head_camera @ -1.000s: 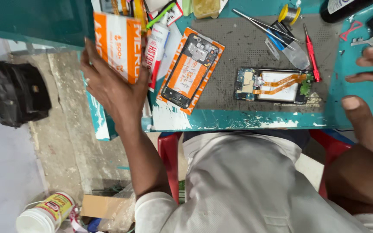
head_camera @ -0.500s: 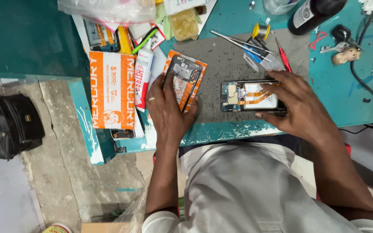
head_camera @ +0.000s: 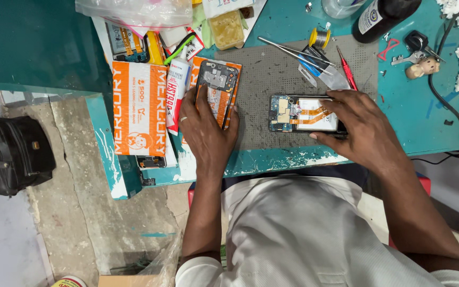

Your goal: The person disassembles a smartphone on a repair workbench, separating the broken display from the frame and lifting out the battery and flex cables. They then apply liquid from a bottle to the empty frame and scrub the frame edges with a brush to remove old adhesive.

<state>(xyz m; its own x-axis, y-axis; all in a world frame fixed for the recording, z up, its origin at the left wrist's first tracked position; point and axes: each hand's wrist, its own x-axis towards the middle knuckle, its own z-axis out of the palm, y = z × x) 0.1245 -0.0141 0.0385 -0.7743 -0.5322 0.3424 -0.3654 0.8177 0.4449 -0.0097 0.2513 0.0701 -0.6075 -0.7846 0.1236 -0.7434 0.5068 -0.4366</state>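
An opened phone (head_camera: 306,113) is held flat on the grey mat (head_camera: 272,74) near the bench's front edge by the right hand (head_camera: 365,130), whose fingers are clamped around its right end. Its back is already off: a blue circuit board, a white battery and orange ribbon cables are exposed. The removed dark back part (head_camera: 216,85) lies on an orange packet toward the bench's left corner, pressed down by the left hand (head_camera: 205,130), fingers spread flat. Reassembly appears not yet done; tweezers (head_camera: 293,52) lie untouched behind.
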